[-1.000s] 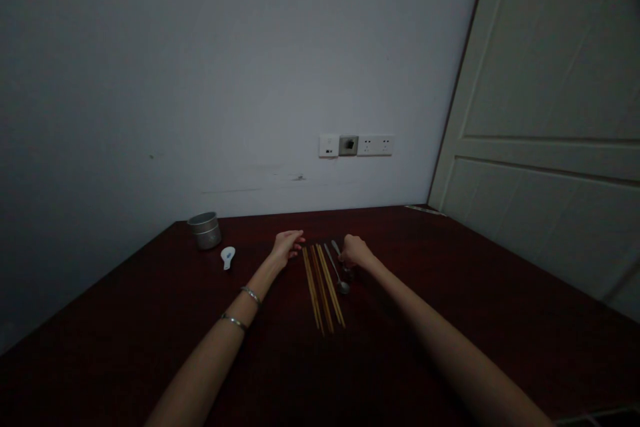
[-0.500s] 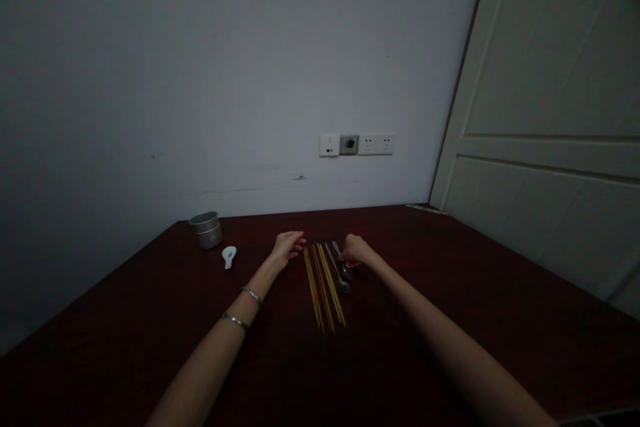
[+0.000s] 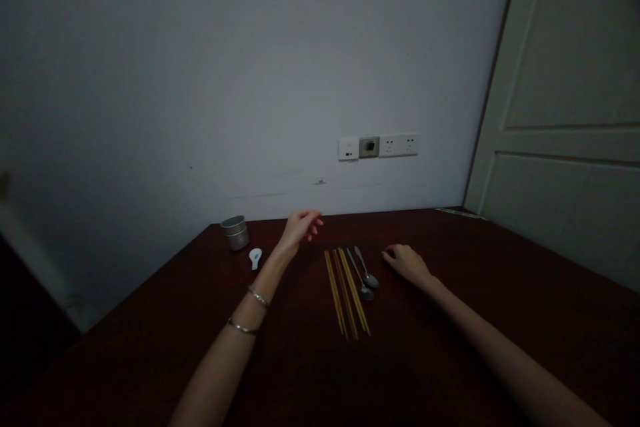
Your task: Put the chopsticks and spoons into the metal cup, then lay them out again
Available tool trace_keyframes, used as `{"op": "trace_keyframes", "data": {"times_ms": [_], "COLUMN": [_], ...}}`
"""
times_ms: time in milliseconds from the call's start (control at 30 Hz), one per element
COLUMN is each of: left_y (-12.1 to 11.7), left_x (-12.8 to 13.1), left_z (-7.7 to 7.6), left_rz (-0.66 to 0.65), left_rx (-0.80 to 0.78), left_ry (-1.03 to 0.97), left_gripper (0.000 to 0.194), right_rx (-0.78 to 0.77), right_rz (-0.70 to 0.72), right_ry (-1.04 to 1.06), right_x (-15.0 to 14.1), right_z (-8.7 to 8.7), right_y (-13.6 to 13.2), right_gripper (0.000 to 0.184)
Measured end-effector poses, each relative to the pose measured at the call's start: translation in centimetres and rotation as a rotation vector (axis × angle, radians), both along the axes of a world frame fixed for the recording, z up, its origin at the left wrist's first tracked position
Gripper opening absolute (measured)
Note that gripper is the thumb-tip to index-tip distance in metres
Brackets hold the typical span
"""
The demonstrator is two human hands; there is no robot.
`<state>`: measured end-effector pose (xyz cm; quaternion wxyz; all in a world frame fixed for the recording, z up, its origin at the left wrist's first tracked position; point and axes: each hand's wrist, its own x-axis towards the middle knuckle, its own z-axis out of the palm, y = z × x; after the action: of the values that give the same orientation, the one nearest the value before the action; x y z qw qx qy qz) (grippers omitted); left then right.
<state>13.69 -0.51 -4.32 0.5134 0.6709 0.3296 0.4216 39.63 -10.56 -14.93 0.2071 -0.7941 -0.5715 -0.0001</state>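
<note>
Several chopsticks [image 3: 349, 293], light and dark wood, lie side by side on the dark red table. To their right are two metal spoons, the nearer one [image 3: 367, 294] with its bowl toward me and the other [image 3: 371, 280] just beyond it. My left hand [image 3: 301, 225] is raised above the table, up and left of the chopsticks, its fingers loosely bent and apart with nothing in them. Right of the spoons, my right hand [image 3: 406, 263] rests low at the table, fingers apart and holding nothing that shows. A white soup spoon [image 3: 255, 258] lies left of my left hand.
A grey metal cup [image 3: 235, 233] stands at the table's far left corner. Behind the table [image 3: 440, 353] is a pale wall with sockets [image 3: 399, 145]. A white panelled door [image 3: 570, 167] borders the right side. A thin strip [image 3: 459, 213] lies at the far right edge.
My right hand has moved right, off the spoons, which now lie uncovered. My left hand has lifted slightly. The view has turned a little to the left.
</note>
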Motion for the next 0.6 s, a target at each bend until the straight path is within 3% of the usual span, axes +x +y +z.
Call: {"op": "trace_keyframes", "data": {"times_ms": [67,133,200,333,467,600], "left_y": [-1.1,-1.2,-0.3,3.0,5.2,5.9], "left_x": [-1.2,-2.5,-4.2,-8.6,-13.3,-16.6], "left_z": [2.1,3.1,3.1,1.7,-0.3,-2.8], "left_rz": [0.024,0.12,0.296,0.628,0.716,0.511], "left_rx": [0.124,0.23,0.344,0.523,0.309,0.053], "left_ry": [0.005,0.07,0.199,0.554,0.858,0.923], "left_gripper": [0.029,0.033,0.033,0.026,0.031,0.038], "right_rx": [0.048,0.104,0.149,0.184,0.197,0.215], "right_rz": [0.09,0.172,0.215,0.218,0.214,0.231], "right_ry": [-0.045,-0.084,-0.108,-0.099,-0.095,-0.094], "right_x": [0.8,1.4,1.8,2.0,2.1,2.4], "right_z": [-1.0,-1.9,-2.6,-3.6,-4.0,-4.3], "right_y": [-0.5,-0.9,-1.1,-1.1,-0.9,-0.7], "right_gripper": [0.034,0.034,0.036,0.039,0.04,0.039]}}
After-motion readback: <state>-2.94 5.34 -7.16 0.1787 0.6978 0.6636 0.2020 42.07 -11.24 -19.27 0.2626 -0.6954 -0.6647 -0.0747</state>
